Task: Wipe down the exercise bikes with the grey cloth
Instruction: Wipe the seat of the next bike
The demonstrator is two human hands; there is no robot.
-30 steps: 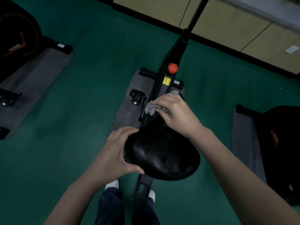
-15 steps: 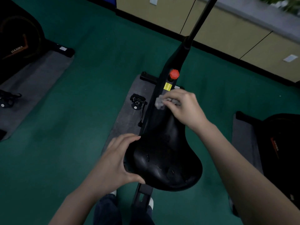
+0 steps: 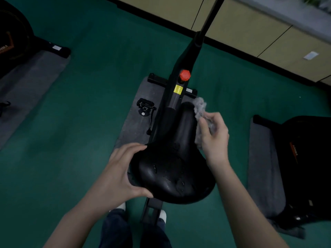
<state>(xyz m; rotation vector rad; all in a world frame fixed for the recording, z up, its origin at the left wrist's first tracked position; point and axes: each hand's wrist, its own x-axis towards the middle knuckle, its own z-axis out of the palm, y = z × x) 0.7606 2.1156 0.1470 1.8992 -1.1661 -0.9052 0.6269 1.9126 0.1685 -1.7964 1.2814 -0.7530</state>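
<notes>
On the green floor (image 3: 86,126), a black exercise bike (image 3: 174,99) stands on a grey mat (image 3: 134,126). Its wide saddle (image 3: 172,170), beaded with droplets, fills the middle. The left hand (image 3: 118,176) grasps the saddle's left edge, thumb at the rear. The right hand (image 3: 214,138) clutches the grey cloth (image 3: 199,106) against the right side of the saddle's nose, below the red knob (image 3: 185,75).

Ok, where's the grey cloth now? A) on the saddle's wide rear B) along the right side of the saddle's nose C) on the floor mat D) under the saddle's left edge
B: the right hand holds the grey cloth along the right flank of the saddle, at its nose; the left hand grips the rear.
</notes>
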